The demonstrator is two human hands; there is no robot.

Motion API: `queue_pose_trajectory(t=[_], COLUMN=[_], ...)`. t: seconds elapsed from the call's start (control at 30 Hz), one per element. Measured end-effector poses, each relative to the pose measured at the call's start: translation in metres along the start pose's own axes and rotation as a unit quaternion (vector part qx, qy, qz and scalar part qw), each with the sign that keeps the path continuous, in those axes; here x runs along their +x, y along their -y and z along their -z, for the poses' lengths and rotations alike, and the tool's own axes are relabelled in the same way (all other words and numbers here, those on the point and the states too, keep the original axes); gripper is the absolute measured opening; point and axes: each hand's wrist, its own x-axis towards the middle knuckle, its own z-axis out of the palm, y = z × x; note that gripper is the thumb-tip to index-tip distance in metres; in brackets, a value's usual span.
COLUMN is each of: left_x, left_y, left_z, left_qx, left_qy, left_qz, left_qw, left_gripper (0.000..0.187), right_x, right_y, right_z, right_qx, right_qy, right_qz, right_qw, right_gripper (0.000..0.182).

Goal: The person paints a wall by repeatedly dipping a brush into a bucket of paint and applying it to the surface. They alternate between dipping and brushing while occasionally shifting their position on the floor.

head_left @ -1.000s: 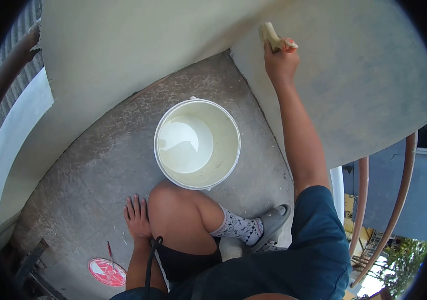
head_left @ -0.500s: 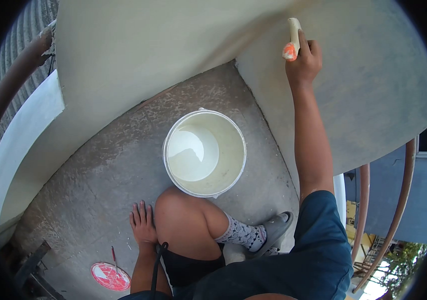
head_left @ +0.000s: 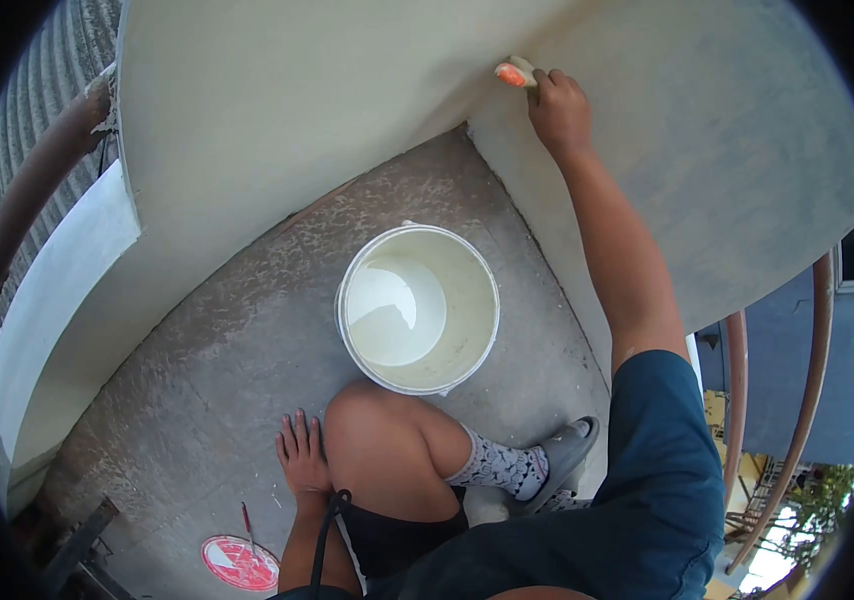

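Note:
My right hand [head_left: 559, 108] is closed round a paint-smeared tool with an orange end [head_left: 512, 75], held up by the corner where two pale walls meet. The tool's working end is hard to make out. Resting on the floor beside my bent knee is my left hand [head_left: 302, 458], fingers spread and holding nothing. Between the walls and my knee stands a white bucket [head_left: 477, 312] with pale liquid inside.
A red and white lid [head_left: 239, 565] lies on the floor at the lower left, with a thin red-handled tool [head_left: 247, 522] on it. Curved walls [head_left: 287, 100] enclose the floor. Brown railings [head_left: 812, 370] run along both sides.
My right hand has moved left toward the wall corner, and the tool has turned from upright to slanting. My left hand is still on the floor. The whole view has shifted slightly.

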Motion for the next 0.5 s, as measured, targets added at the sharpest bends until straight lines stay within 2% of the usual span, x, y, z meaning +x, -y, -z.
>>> queue_pose_trajectory(t=[0.07,0.1,0.17,0.2,0.27,0.33,0.47,0.5], left_x=[0.001,0.001,0.001,0.001,-0.001,0.001,-0.001,-0.001], left_y=[-0.001,0.000,0.001,0.001,-0.001,-0.001,0.001,0.001], left_z=[0.000,-0.002,-0.004,-0.003,-0.002,0.001,-0.004,-0.003], left_qx=[-0.001,0.004,0.008,0.023,0.038,0.015,0.027,0.017], left_qy=[0.003,0.004,0.006,0.005,0.008,0.003,-0.007,-0.012], left_qz=[-0.002,-0.001,0.005,0.002,-0.005,0.002,0.002,-0.001], left_qw=[1.000,1.000,1.000,1.000,0.999,1.000,1.000,1.000], left_gripper=[0.053,0.053,0.053,0.053,0.053,0.051,0.051,0.051], right_x=[0.028,0.036,0.046,0.050,0.048,0.021,-0.036,-0.035], right_y=[-0.016,-0.019,-0.017,-0.015,-0.011,-0.010,0.017,0.026], right_z=[0.025,0.036,0.052,0.056,0.061,0.036,-0.022,-0.027], right_qx=[-0.025,-0.027,-0.033,-0.031,-0.099,-0.096,-0.034,-0.034], right_qy=[-0.073,-0.070,-0.144,-0.143,-0.190,-0.088,0.073,0.066], right_qz=[-0.012,-0.012,-0.028,-0.026,0.061,0.086,0.154,0.153], right_qw=[0.997,0.997,0.989,0.989,0.975,0.988,0.985,0.986], right_gripper=[0.023,0.023,0.029,0.029,0.031,0.031,0.017,0.017])
